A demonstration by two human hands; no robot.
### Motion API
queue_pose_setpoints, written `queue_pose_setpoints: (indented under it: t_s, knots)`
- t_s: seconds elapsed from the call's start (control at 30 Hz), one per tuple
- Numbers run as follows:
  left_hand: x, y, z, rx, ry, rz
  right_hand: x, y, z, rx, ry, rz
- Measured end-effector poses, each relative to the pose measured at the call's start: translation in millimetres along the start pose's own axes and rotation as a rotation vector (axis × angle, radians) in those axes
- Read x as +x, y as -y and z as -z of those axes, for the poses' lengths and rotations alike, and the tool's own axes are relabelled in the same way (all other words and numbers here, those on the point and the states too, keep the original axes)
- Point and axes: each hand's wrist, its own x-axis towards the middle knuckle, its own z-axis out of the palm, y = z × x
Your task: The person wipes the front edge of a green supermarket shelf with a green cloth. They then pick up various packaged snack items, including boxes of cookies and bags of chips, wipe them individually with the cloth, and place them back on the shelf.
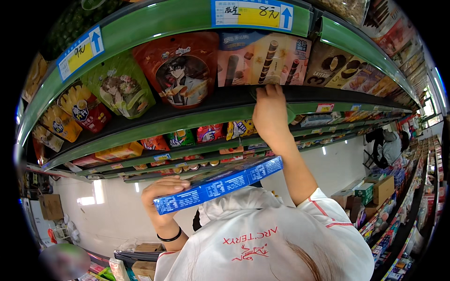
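Note:
My left hand [165,196] grips one end of a flat blue cardboard box [219,186], held tilted in front of my chest. Its printed narrow side faces up to the camera. My right hand [270,116] reaches up to the black shelf [232,95], fingertips at the lower edge of wafer-roll snack boxes [263,63]. Something green [291,113] shows beside the right hand; whether it is held is unclear, as the palm is hidden. A red snack pouch [182,70] and a green pouch [121,86] stand to the left on the same shelf.
Green price rails [158,26] edge the shelves. Lower shelves carry small bagged snacks [211,133]. Behind me to the right are open cartons [383,189] and long stocked racks [397,232]. A person [390,144] sits farther off at the right. More cartons [51,206] stand at left.

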Motion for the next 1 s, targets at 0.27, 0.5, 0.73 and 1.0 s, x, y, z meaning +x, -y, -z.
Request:
queue_pose_setpoints:
  t_s: [0.27, 0.5, 0.73, 1.0]
  knots:
    - [-17.5, 0.6, 17.7, -0.021, -0.093, 0.030, 0.9, 24.5, 10.5, 0.039, 0.121, 0.045]
    - [-22.4, -3.2, 21.3, -0.004, -0.132, -0.025, 14.7, 23.8, 0.4, 0.221, 0.044, 0.215]
    - [-34.4, -0.6, 34.7, -0.170, -0.143, -0.065, 16.7, 41.4, 0.2, 0.473, 0.104, 0.319]
    - [-26.3, -11.5, 25.6, -0.094, -0.162, -0.109, 27.8, 29.4, -4.7, 0.728, 0.178, 0.208]
